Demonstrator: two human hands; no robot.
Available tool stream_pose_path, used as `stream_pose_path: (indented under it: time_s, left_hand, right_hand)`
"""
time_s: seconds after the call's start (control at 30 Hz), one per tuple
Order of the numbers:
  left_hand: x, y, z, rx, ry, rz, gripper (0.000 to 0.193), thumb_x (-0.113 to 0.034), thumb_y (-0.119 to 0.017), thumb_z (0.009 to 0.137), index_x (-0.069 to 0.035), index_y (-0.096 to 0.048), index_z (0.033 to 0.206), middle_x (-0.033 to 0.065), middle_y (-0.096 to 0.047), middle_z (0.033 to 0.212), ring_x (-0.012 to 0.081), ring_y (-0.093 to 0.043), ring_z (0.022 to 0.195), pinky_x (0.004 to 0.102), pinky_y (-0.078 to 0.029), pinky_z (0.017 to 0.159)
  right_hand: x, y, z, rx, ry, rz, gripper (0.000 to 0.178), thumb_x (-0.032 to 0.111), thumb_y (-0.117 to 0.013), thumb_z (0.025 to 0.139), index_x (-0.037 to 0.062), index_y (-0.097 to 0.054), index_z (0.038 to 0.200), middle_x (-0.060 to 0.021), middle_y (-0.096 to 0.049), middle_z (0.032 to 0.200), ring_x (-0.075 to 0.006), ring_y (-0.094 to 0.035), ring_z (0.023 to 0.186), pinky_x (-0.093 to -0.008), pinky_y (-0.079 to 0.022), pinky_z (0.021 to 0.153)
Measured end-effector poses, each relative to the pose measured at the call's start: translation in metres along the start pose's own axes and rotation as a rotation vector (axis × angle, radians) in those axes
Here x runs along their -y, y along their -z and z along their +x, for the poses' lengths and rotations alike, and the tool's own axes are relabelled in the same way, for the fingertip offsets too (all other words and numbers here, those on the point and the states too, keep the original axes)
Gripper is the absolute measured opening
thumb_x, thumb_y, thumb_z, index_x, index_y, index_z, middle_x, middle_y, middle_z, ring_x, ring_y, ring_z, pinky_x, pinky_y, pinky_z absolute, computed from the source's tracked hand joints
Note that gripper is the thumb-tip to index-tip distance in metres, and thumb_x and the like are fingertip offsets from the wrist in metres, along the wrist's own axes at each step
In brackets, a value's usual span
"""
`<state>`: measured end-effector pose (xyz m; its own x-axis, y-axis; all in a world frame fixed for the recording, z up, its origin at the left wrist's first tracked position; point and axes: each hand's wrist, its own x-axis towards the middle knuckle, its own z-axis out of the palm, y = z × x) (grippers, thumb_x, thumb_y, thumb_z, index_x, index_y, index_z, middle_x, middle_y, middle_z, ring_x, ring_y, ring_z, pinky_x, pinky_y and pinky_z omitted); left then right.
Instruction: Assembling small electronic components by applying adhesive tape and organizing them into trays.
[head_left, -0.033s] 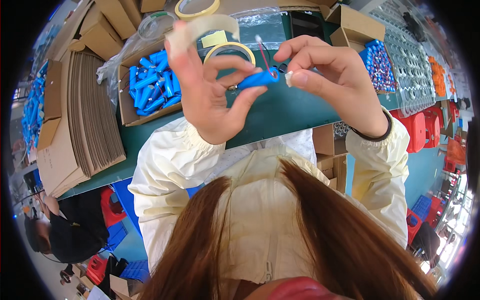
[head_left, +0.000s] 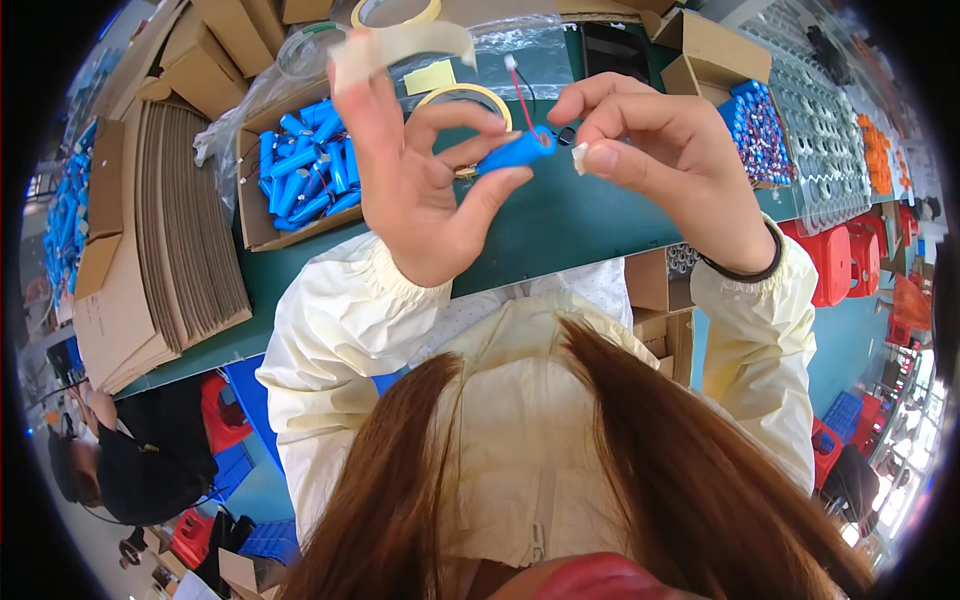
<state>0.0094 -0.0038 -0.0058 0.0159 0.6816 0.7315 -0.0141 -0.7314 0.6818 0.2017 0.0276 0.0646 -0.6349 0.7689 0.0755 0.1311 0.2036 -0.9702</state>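
"Fingers: what's unclear there?"
"The left hand (head_left: pixel 415 200) clamps thumb and fingertips on a shiny blue cylinder (head_left: pixel 518 153) above the green table (head_left: pixel 575 225), partly covering it; the right hand (head_left: pixel 665 150) pinches a white scrap (head_left: pixel 580 157), too tiny to identify."
"Containers?"
"An open brown cardboard box (head_left: pixel 300 236) holds more blue cylinders (head_left: pixel 300 170), overlapping past counting."
"Other counts?"
"One held cylinder, one thin red wire (head_left: pixel 521 97)."

Left hand (head_left: pixel 420 210) pinching a blue cylinder (head_left: pixel 517 153) with wires (head_left: pixel 521 95), tape strip (head_left: pixel 410 44) on raised finger (head_left: pixel 368 115), right hand (head_left: pixel 665 130) pinching a white scrap (head_left: pixel 580 157), cardboard box (head_left: pixel 249 200) on green table (head_left: pixel 560 232)
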Motion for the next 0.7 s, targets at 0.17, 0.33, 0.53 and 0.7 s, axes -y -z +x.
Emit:
stream_pose_path:
  time_s: [0.17, 0.33, 0.53, 0.7]
  left_hand:
    - [0.013, -0.003, 0.003, -0.154, 0.358, -0.531, 0.106, 0.010, -0.070, 0.064, -0.008, -0.001, 0.142, 0.0171, -0.003, 0.147, 0.0231, -0.052, 0.095, 0.0347, -0.053, 0.076]
    - [0.009, -0.006, 0.006, -0.170, 0.491, -0.643, 0.104, 0.001, -0.073, 0.065, 0.000, -0.002, 0.141, 0.0191, -0.004, 0.147, 0.0235, -0.049, 0.098, 0.0347, -0.052, 0.076]
    - [0.010, -0.008, 0.000, -0.105, 0.393, -0.466, 0.103, 0.006, -0.070, 0.066, -0.006, 0.000, 0.142, 0.0172, -0.005, 0.147, 0.0222, -0.049, 0.096, 0.0333, -0.052, 0.076]
    - [0.007, -0.009, -0.001, -0.054, 0.339, -0.241, 0.103, 0.015, -0.064, 0.065, -0.007, 0.000, 0.142, 0.0121, -0.004, 0.148, 0.0202, -0.051, 0.091, 0.0301, -0.053, 0.072]
  right_hand:
    - [-0.013, -0.010, -0.002, 0.010, 0.021, 0.149, 0.013, 0.010, -0.057, 0.083, -0.0023, -0.058, 0.080, -0.0084, -0.053, 0.102, -0.0127, -0.048, 0.092, -0.0258, -0.037, 0.082]
    - [-0.027, -0.019, -0.004, -0.033, -0.003, 0.177, 0.012, 0.010, -0.057, 0.084, -0.0023, -0.058, 0.082, -0.0076, -0.053, 0.100, -0.0122, -0.048, 0.091, -0.0246, -0.038, 0.082]
    - [-0.036, -0.022, 0.000, -0.045, -0.031, 0.108, 0.011, 0.007, -0.056, 0.084, -0.0038, -0.058, 0.084, -0.0067, -0.053, 0.098, -0.0113, -0.048, 0.088, -0.0236, -0.039, 0.079]
    - [-0.042, -0.024, 0.000, -0.093, -0.045, -0.009, 0.011, 0.007, -0.058, 0.082, -0.0036, -0.060, 0.084, -0.0065, -0.055, 0.096, -0.0103, -0.051, 0.082, -0.0221, -0.042, 0.072]
